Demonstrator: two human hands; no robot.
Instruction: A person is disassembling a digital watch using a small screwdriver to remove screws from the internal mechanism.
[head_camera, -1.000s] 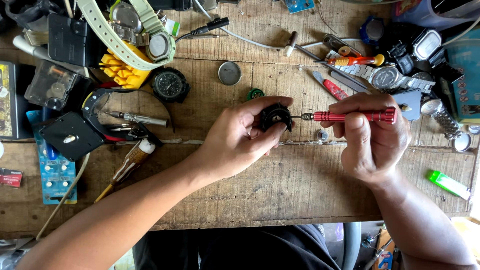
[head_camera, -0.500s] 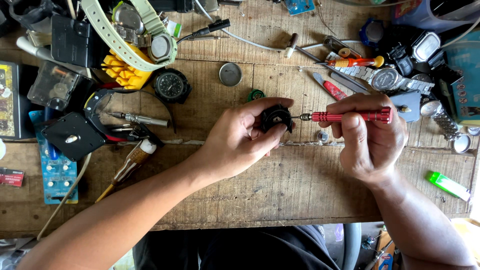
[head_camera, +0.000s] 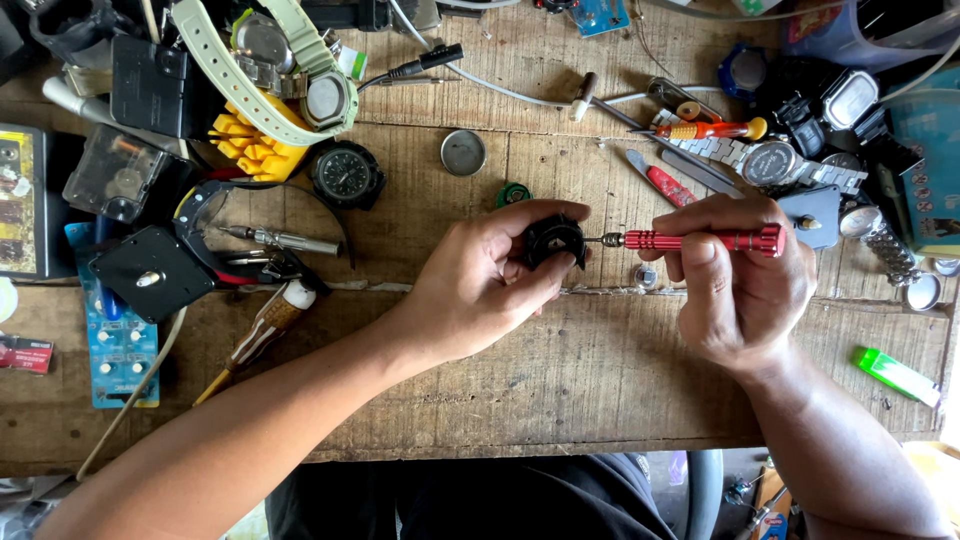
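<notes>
My left hand (head_camera: 480, 290) grips a small black watch case (head_camera: 555, 240) between thumb and fingers, just above the wooden workbench (head_camera: 560, 380). My right hand (head_camera: 740, 290) holds a red precision screwdriver (head_camera: 700, 240) lying level, its thin metal tip touching the right side of the case. Both forearms reach in from the bottom edge.
A round metal case back (head_camera: 463, 152) and a black watch head (head_camera: 346, 176) lie to the upper left. A pale green watch strap (head_camera: 250, 80), tweezers, a metal watch band (head_camera: 770, 160) and other tools crowd the back. A green lighter (head_camera: 897, 374) lies at right.
The red screwdriver has slid slightly left toward the watch case. Both hands stay nearly in place.
</notes>
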